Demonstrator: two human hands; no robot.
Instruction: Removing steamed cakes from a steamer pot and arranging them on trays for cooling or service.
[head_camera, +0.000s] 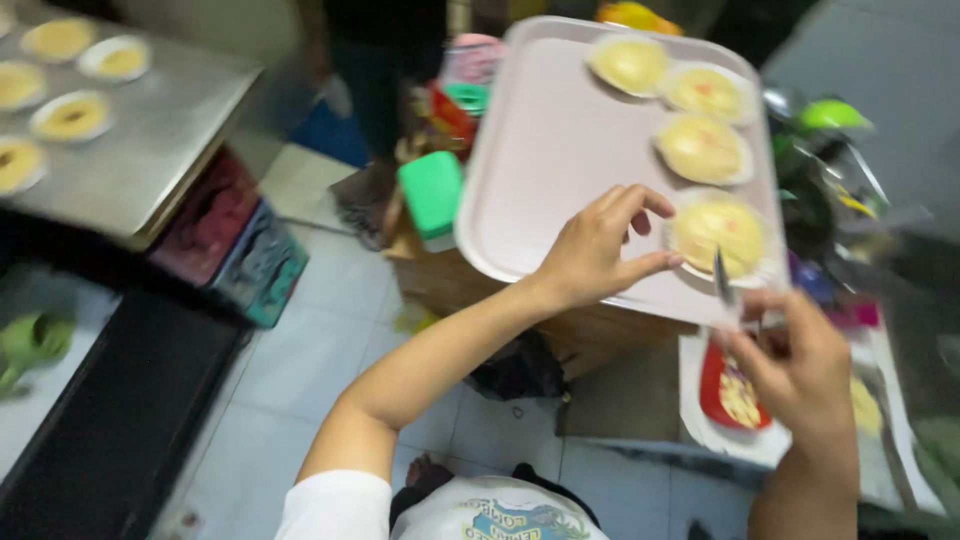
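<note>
Four small filled dishes sit on the steel counter at far left, yellow centres showing, all a bit blurred. Below its edge, stacked crates in red and teal stand on the tiled floor. Moving across, a green lidded container stands just beside the near-left corner of the pale pink tray. Now the left hand: it's over the tray's near edge, fingers spread and curled, thumb and forefinger apart, tips just at the rim of the nearest yellow tart, not closed on anything. That tart is the last of four in a row down the tray's right side. On to the right hand, low at the tray's near-right corner, fingers folded shut around a thin metal blade whose tip points up at the tart's near edge. Under that hand, a red packet lies on a white sheet.
</note>
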